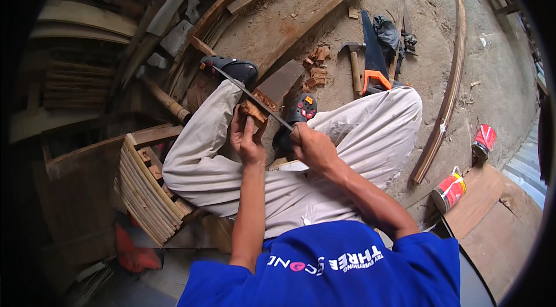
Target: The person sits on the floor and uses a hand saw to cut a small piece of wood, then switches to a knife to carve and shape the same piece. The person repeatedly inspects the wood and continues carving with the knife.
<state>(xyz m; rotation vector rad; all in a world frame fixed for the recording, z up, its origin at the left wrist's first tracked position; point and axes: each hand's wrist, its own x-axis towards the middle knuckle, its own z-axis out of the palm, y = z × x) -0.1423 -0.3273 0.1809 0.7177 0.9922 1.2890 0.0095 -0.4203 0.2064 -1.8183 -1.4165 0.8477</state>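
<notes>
My right hand (pixel 313 143) is closed round the grip end of a long-bladed knife (pixel 239 85). The blade slants up and left across my lap, its far end by my left shoe. Between thumb and fingers, my left hand (pixel 248 140) holds a short, rough-cut piece of reddish-brown wood (pixel 253 111). The knife's edge lies against or just over that piece; exact contact cannot be made out. Just beyond the blade, a dark brown wooden block (pixel 281 83) sits on the ground between my dark clogs (pixel 236 69).
Wood chunks (pixel 317 68) lie past the block. Ahead right are a claw hammer (pixel 354 66) and an orange-handled handsaw (pixel 375 78). A long pole (pixel 454 75) and two red cans (pixel 449 192) stand right. Slatted woodwork (pixel 147 191) and stacked planks (pixel 87 20) fill the left.
</notes>
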